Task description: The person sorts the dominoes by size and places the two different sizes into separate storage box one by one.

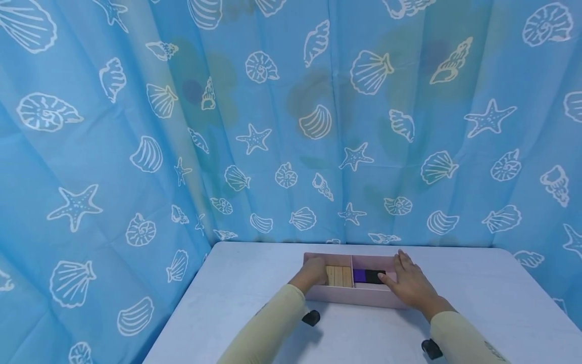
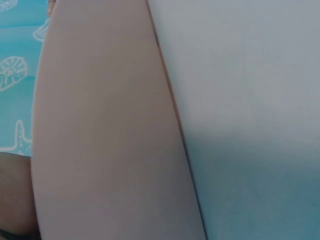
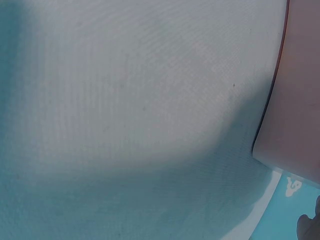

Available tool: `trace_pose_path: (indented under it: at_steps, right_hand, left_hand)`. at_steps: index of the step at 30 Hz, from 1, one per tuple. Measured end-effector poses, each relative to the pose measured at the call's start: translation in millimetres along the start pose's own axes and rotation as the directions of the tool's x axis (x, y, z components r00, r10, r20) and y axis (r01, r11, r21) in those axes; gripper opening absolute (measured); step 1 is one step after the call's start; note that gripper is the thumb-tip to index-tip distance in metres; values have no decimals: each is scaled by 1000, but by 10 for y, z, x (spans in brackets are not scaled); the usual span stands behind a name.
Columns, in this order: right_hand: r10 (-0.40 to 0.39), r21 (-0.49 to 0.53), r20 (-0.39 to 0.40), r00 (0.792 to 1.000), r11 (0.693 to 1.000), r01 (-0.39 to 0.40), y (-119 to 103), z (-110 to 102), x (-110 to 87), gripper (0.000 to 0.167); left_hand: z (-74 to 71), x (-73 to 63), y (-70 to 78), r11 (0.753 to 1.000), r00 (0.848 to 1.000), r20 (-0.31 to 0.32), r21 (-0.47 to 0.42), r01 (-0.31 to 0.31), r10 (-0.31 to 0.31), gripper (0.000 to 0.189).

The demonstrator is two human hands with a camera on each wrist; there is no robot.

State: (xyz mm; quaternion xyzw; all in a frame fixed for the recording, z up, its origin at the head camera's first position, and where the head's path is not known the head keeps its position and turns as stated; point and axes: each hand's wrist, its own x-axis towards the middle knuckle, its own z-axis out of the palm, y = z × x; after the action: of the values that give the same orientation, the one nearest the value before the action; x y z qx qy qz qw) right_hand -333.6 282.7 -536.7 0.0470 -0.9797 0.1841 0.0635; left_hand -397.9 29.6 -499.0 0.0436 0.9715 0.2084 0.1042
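A long pink box (image 1: 359, 296) with a divider stands on the table. Its left compartment holds a row of several light wooden blocks (image 1: 339, 276). In the right compartment lie a purple block (image 1: 359, 275) and a black block (image 1: 375, 276), side by side. My left hand (image 1: 314, 271) reaches into the box's left end beside the wooden blocks; its fingertips are hidden. Over the right end wall rests my right hand (image 1: 411, 283), fingers extended and thumb stretched toward the black block. Both wrist views show mainly the box's outer wall (image 2: 110, 120) and the tabletop.
The white table (image 1: 236, 298) spreads around the box. Behind and to the left hangs a blue curtain (image 1: 282, 146) with white shells and starfish. A dark wrist-camera piece (image 1: 311, 318) sits below the left forearm, and another black piece (image 1: 431, 349) below the right.
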Motion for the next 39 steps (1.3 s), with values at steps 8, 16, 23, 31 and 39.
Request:
trace_pose_path:
  at_steps: [8,16,23,31,39]
  right_hand:
    - [-2,1,-4,1000,1000,2,-10,-21,14,105]
    - [21,3,22,1000,1000,-21,35,6,34,111]
    - [44,21,34,998,999,-45,49,-25,32,115]
    - [58,77,99,993,995,-66,57,-16,-8,111]
    - [39,234,185,982,969,-83,106,-190,-6,108]
  left_hand:
    - [-40,-11,-18,1000,998,-50,-12,-23,23,17]
    - [-145,-48,-136,981,980,-46,15,-193,194,47]
    - [-286,-122,-292,934,941,-51,-120,-338,334,44]
    - [-275,-225,-480,910,918,-93,-121,-396,387,43]
    - [-324,-230,-555,893,911,-160,-193,-407,380,42]
